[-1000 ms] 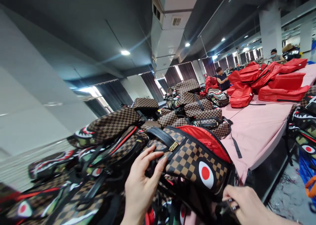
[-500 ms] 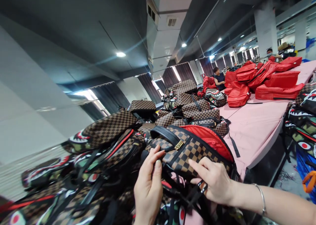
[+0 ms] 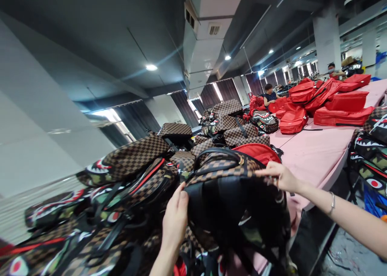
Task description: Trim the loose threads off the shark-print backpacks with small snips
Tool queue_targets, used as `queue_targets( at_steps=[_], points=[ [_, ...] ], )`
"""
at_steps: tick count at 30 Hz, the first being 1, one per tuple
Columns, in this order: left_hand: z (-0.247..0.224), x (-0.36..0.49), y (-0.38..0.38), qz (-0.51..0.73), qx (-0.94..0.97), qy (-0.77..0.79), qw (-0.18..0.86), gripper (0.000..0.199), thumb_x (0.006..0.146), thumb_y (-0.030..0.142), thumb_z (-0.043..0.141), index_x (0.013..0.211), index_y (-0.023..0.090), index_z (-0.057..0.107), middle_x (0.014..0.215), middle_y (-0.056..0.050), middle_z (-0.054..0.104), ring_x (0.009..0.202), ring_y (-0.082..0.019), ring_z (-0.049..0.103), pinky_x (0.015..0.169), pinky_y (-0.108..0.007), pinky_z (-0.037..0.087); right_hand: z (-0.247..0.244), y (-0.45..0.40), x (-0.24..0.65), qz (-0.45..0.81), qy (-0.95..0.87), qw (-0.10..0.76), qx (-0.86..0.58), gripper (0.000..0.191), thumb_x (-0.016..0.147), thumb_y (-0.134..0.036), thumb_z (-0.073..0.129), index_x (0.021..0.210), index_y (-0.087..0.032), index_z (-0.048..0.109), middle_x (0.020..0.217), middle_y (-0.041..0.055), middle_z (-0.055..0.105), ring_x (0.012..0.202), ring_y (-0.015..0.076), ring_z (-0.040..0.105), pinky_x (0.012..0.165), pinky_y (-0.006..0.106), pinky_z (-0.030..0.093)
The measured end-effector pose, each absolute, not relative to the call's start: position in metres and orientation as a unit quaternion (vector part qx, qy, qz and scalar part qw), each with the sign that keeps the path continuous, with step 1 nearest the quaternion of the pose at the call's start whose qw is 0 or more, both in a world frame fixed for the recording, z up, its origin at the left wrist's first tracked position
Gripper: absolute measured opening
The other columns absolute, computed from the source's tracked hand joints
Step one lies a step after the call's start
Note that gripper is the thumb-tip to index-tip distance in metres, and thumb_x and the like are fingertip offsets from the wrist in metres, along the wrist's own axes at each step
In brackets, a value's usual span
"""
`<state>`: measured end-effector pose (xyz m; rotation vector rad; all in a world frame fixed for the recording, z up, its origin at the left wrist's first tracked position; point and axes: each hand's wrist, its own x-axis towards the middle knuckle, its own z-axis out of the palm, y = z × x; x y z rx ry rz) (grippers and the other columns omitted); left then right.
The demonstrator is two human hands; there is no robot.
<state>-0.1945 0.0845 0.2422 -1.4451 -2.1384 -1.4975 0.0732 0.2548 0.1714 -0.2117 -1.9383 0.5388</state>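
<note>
A brown-checked backpack (image 3: 223, 203) is tipped up before me, its dark back panel towards me. Red lining (image 3: 256, 150) shows at its top right, and a black carry handle (image 3: 208, 153) lies along the upper side. My left hand (image 3: 174, 217) is closed on the bag's left edge, with the thumb in front and some fingertips hidden. My right hand (image 3: 282, 177) is at the upper right edge, index finger stretched along the checked seam. Its other fingers are curled round something small and dark that I cannot make out.
Checked and camouflage backpacks (image 3: 133, 155) are heaped at left and behind. Red backpacks (image 3: 341, 106) lie on the pink-covered table (image 3: 314, 151). More camouflage bags (image 3: 370, 155) are stacked at right. Two people, one a seated-looking person (image 3: 269, 95), are beyond the table.
The backpack has been tipped, so its dark back panel now faces me instead of the checked top. My right hand has moved up and right to its edge; my left hand has shifted slightly left.
</note>
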Motion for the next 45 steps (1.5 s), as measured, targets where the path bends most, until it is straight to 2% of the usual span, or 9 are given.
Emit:
queue_targets(
  at_steps=[4,7,15,20,24,27,31,38,45],
  points=[
    [0.228,-0.144,0.060,-0.397,-0.583,-0.655,0.270,0.052,0.081,0.042,0.048,0.125,0.013,0.047,0.119,-0.015,0.056,0.110,-0.028,0.051,0.095,-0.045,0.039,0.196,0.294,0.075,0.256,-0.678,0.624,-0.291,0.023,0.081,-0.033,0.054,0.082,-0.017,0.070,0.071,0.0039,0.062,0.065,0.0154,0.057,0.060,0.028,0.046],
    [0.214,-0.101,0.053,-0.312,-0.674,-0.563,0.362,0.059,0.080,0.029,0.054,0.134,0.014,0.035,0.124,-0.016,0.052,0.112,-0.027,0.048,0.093,-0.041,0.041,0.225,0.280,0.072,0.230,-0.643,0.680,-0.266,0.025,0.083,-0.035,0.052,0.081,-0.016,0.068,0.077,0.0057,0.065,0.073,0.0172,0.059,0.067,0.029,0.047],
    [0.191,-0.034,0.062,-0.314,-0.720,-0.472,0.400,0.073,0.073,0.025,0.065,0.136,0.009,0.031,0.122,-0.021,0.051,0.112,-0.030,0.045,0.089,-0.040,0.044,0.256,0.178,0.085,0.061,-0.814,0.563,-0.132,0.020,0.087,-0.027,0.049,0.092,-0.020,0.067,0.080,0.0027,0.059,0.069,0.0106,0.056,0.062,0.020,0.042],
    [0.196,-0.048,0.065,-0.432,-0.691,-0.485,0.317,0.061,0.077,0.021,0.060,0.132,0.020,0.036,0.120,-0.014,0.051,0.104,-0.025,0.052,0.082,-0.037,0.049,0.246,0.172,0.090,-0.011,-0.830,0.537,-0.153,0.021,0.085,-0.034,0.052,0.091,-0.021,0.066,0.080,0.0030,0.054,0.068,0.0108,0.053,0.059,0.020,0.040],
    [0.214,-0.058,0.062,-0.550,-0.593,-0.580,0.101,0.053,0.079,0.031,0.056,0.129,0.023,0.038,0.121,-0.012,0.053,0.081,-0.017,0.059,0.070,-0.032,0.052,0.240,0.167,0.084,-0.022,-0.824,0.551,-0.130,0.021,0.087,-0.029,0.047,0.083,-0.018,0.065,0.080,0.0038,0.053,0.069,0.0106,0.053,0.061,0.020,0.041],
    [0.229,-0.060,0.058,-0.664,-0.503,-0.554,-0.011,0.031,0.081,0.036,0.053,0.108,0.020,0.054,0.082,-0.003,0.062,0.063,-0.010,0.054,0.059,-0.022,0.047,0.238,0.166,0.080,-0.032,-0.818,0.558,-0.131,0.024,0.088,-0.025,0.044,0.076,-0.017,0.064,0.079,0.0039,0.053,0.067,0.0102,0.053,0.061,0.020,0.041],
    [0.236,-0.069,0.055,-0.801,-0.389,-0.452,-0.047,0.021,0.082,0.038,0.051,0.075,0.018,0.054,0.045,0.008,0.029,0.042,-0.006,0.029,0.040,-0.016,0.028,0.236,0.172,0.082,-0.022,-0.816,0.559,-0.143,0.021,0.086,-0.021,0.046,0.075,-0.017,0.063,0.084,0.0044,0.054,0.069,0.0102,0.054,0.063,0.020,0.042],
    [0.225,-0.107,0.074,-0.638,-0.537,-0.552,0.022,0.023,0.073,0.034,0.062,0.091,0.021,0.064,0.093,-0.004,0.059,0.081,-0.015,0.055,0.077,-0.030,0.046,0.234,0.173,0.090,-0.004,-0.825,0.549,-0.137,0.019,0.086,-0.021,0.046,0.078,-0.018,0.063,0.085,0.0047,0.055,0.073,0.0112,0.055,0.066,0.020,0.044],
    [0.245,-0.125,0.091,-0.527,-0.667,-0.522,-0.069,0.017,0.068,0.032,0.065,0.081,0.020,0.067,0.080,-0.003,0.060,0.068,-0.014,0.055,0.063,-0.026,0.046,0.238,0.163,0.096,0.014,-0.837,0.532,-0.127,0.018,0.086,-0.019,0.046,0.075,-0.017,0.061,0.081,0.0039,0.053,0.071,0.0106,0.054,0.065,0.020,0.044]
  ],
)
